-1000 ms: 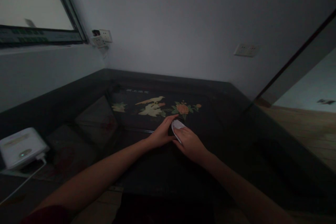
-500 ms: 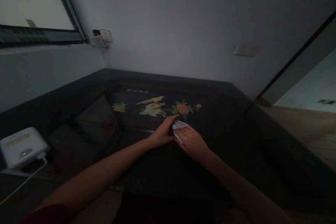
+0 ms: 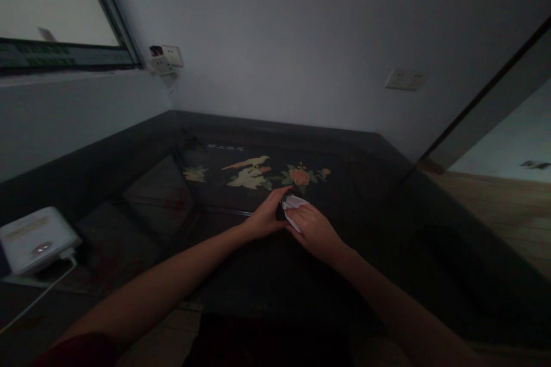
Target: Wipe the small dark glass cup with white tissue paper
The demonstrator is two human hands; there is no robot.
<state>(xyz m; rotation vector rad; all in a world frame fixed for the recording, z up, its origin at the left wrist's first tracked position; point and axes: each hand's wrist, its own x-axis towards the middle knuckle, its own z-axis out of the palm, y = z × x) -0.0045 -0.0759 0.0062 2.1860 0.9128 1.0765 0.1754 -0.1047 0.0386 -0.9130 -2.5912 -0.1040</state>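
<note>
Over the middle of the dark table, my left hand (image 3: 266,218) is curled around a small black object (image 3: 280,211). Its kind cannot be made out in the dim light. My right hand (image 3: 316,230) presses a crumpled white tissue or cloth (image 3: 293,202) against the right side of that black object. The fingertips of both hands almost meet around it, and they hide much of the object and the white piece.
The dark glossy tabletop (image 3: 253,281) bears a bird-and-flower picture (image 3: 249,175). At the left sits a white box-shaped device (image 3: 37,238) with a white cable (image 3: 43,293). Wall sockets (image 3: 404,79) are behind, and a wooden floor (image 3: 508,200) lies at the right.
Both hands keep nearly the same place and hold. A little more of the black object shows beside the white piece. The view has shifted very slightly.
</note>
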